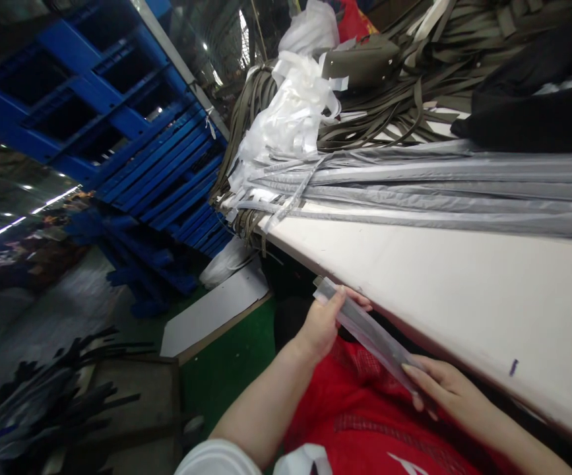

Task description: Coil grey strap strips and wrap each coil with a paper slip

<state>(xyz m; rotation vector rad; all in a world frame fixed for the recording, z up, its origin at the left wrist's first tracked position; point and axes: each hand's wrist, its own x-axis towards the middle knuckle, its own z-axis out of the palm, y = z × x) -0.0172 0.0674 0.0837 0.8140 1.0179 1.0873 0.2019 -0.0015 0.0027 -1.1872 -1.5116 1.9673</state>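
Observation:
A long grey strip in a thin translucent sleeve slants between my two hands, just off the table's near edge and above my red clothing. My left hand pinches it close to its upper end, thumb on top. Lower down, my right hand grips the same strip between thumb and fingers. Part of its lower end is hidden by the right hand. On the table, a bundle of similar grey strips lies lengthwise.
The white tabletop carries crumpled white film, a heap of olive-brown straps and black cloth. Blue pallets are stacked beyond its left end. A pale board lies on the green floor; dark strips pile up at lower left.

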